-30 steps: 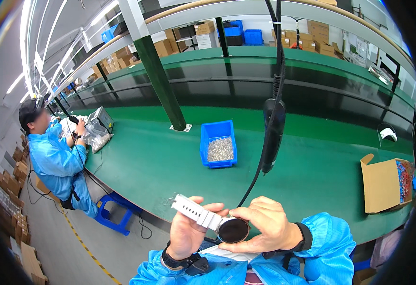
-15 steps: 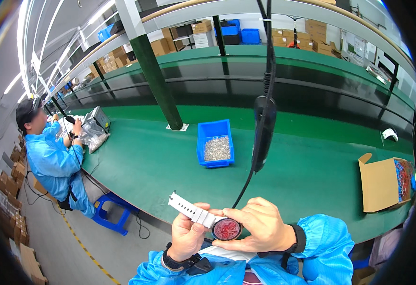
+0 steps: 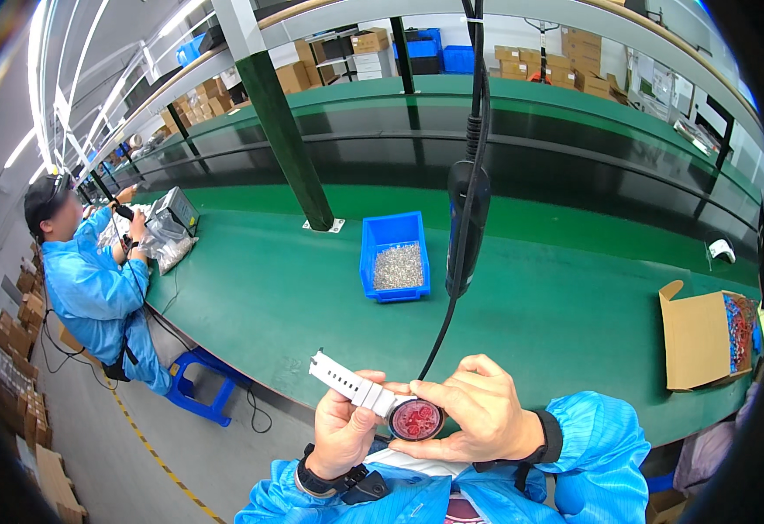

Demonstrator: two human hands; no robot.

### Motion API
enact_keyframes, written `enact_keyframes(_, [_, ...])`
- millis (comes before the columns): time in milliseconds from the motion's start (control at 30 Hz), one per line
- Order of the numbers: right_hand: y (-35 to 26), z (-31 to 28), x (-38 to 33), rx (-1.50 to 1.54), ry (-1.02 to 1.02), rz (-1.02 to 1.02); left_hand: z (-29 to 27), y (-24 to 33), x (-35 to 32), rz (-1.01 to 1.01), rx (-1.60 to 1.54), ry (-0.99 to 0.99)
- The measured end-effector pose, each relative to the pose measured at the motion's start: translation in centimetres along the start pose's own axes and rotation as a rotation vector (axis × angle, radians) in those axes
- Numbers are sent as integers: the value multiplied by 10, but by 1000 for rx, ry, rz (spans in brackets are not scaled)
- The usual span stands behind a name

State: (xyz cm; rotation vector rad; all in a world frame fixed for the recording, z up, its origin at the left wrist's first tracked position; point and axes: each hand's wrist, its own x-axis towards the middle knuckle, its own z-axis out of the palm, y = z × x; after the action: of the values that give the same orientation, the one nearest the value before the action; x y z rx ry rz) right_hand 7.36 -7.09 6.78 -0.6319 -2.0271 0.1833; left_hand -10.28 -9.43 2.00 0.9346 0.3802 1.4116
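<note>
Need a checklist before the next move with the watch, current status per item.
1. Watch held in both hands: ok. Left hand grips the strap end, right hand pinches the case.
2. Display lit: ok, it shows red.
3. Both strap halves fitted: cannot tell, only one white half shows.
4. Cable clear of right hand: cannot tell, it runs down to the fingers and contact is unclear.
5. Blue bin apart from both hands: ok.
6. Cardboard box closed: not ok, it stands open.
</note>
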Motion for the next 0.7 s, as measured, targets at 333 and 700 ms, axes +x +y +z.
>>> enact_keyframes(333, [5,3,-2,39,-84,-226,-45,-31,8,-457,-880,-321])
enact_keyframes(700, [2,9,-3,233,-422,-319,-157,-90,-79,-859,-198,-85])
